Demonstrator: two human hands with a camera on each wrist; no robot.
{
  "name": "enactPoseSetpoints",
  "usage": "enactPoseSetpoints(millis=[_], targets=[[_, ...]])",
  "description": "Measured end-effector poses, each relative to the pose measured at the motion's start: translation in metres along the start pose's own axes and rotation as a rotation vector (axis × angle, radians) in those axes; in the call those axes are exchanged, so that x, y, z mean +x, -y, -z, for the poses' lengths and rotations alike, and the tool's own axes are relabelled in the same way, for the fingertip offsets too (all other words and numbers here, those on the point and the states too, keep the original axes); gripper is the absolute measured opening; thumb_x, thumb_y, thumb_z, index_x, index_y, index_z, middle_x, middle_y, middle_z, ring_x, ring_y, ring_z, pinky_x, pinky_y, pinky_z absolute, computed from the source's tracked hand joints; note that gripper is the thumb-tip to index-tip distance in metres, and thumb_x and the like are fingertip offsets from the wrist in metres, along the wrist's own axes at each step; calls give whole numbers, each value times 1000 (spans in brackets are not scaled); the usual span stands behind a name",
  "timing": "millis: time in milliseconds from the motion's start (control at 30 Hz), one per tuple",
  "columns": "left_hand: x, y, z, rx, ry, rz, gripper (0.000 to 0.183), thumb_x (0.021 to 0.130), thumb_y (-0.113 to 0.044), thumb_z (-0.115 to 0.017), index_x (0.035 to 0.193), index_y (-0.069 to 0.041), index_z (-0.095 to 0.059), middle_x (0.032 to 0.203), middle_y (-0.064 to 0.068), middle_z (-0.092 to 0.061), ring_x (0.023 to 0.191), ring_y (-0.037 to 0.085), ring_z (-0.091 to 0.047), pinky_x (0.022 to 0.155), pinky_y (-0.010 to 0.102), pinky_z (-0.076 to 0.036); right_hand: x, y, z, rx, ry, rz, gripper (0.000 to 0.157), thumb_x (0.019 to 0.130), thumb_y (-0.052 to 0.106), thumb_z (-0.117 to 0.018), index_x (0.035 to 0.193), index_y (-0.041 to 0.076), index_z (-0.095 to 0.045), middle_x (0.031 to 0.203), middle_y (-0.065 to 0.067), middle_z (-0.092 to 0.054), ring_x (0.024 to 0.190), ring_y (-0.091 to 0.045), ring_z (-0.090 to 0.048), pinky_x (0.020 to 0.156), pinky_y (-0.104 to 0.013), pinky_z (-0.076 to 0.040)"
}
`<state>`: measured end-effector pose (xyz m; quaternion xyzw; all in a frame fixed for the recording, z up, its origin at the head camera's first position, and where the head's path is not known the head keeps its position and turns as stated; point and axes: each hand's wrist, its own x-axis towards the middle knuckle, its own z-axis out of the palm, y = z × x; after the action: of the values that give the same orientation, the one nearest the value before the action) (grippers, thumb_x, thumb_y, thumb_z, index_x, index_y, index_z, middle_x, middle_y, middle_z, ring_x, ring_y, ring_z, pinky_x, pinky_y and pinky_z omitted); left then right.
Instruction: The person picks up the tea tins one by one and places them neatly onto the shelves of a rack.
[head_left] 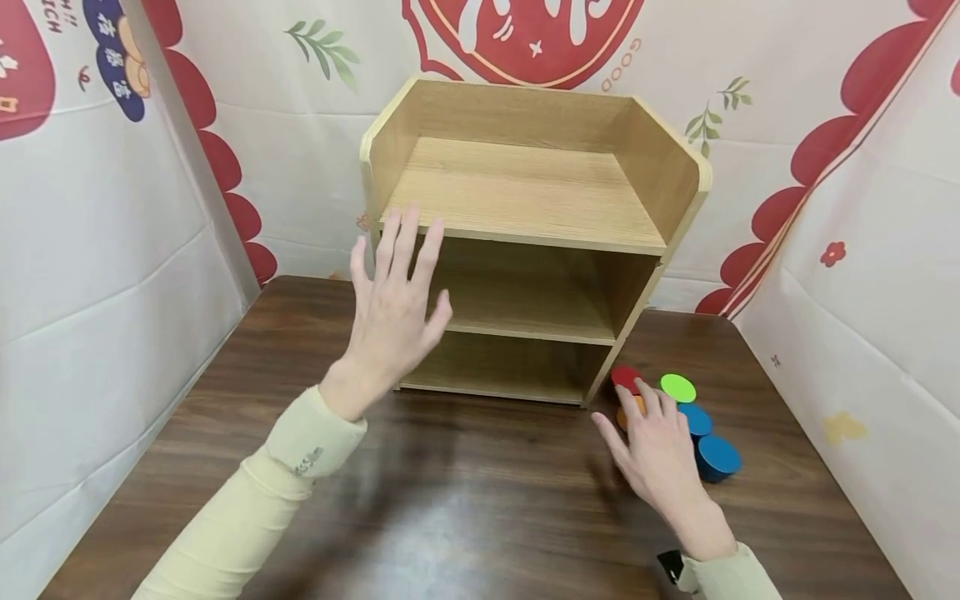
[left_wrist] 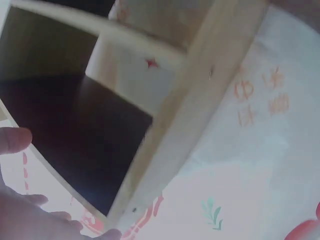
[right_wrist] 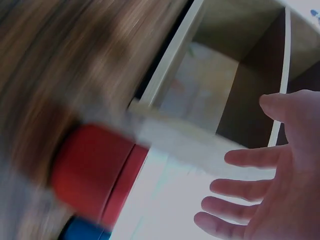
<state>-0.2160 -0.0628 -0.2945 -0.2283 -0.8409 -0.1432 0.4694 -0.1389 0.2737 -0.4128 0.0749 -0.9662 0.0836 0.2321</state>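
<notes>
Canisters (head_left: 697, 419), likely light, stiff and best gripped round their sides, cluster toward the right edge of the bench (head_left: 465, 500) near a spread right hand (head_left: 660, 454); left hand (head_left: 396, 312) splays before the shelf (head_left: 517, 117).

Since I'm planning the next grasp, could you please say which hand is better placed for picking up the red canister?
Likely the right hand: it is empty, open and close to the red canister, while the left hand is farther off, by the wooden shelf unit.
</notes>
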Motion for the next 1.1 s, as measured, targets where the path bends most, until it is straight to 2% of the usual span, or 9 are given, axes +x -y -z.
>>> enactPoseSetpoints(millis=[133, 300, 467, 633, 800, 1100], targets=[[14, 9, 2, 31, 25, 14, 71, 84, -20, -58, 149, -9, -32, 157, 13, -29, 148, 28, -22, 109, 66, -17, -9, -16, 4, -27, 14, -43, 66, 84, 46, -67, 124, -5, -57, 120, -30, -56, 106, -46, -48, 80, -60, -43], [15, 16, 0, 56, 68, 39, 69, 85, -18, -56, 148, -8, -33, 155, 14, -33, 147, 28, -24, 108, 65, -19, -22, -30, 8, -67, 118, -107, 81, 78, 55, -70, 122, -11, -55, 112, -32, -59, 99, -46, -51, 78, -61, -46], [18, 19, -1, 92, 75, 40, 65, 83, -15, -56, 145, -8, -37, 151, 14, -39, 144, 29, -29, 108, 63, -21, -32, -36, 9, -84, 206, -136, 86, 75, 59, -71, 120, -12, -54, 104, -31, -62, 92, -45, -55, 72, -56, -49], [20, 18, -1, 94, 80, 41, 64, 81, -13, -58, 143, -7, -39, 146, 14, -43, 141, 29, -32, 106, 62, -25, -40, -40, 7, -60, 273, -159, 86, 72, 57, -73, 118, -13, -54, 101, -30, -63, 89, -42, -56, 69, -53, -50], [19, 18, -2, 94, 83, 45, 67, 80, -11, -58, 144, -8, -38, 146, 14, -42, 141, 29, -31, 106, 63, -22, -42, -46, 1, -25, 296, -161, 76, 70, 50, -78, 113, -9, -57, 94, -24, -64, 82, -37, -57, 67, -50, -50], [17, 18, -7, 77, 66, 56, 69, 78, -10, -59, 144, -7, -37, 147, 15, -40, 142, 29, -30, 107, 64, -21, -42, -54, -4, 44, 386, -210, 71, 70, 38, -81, 116, -8, -53, 95, -25, -63, 80, -33, -59, 65, -47, -53]])
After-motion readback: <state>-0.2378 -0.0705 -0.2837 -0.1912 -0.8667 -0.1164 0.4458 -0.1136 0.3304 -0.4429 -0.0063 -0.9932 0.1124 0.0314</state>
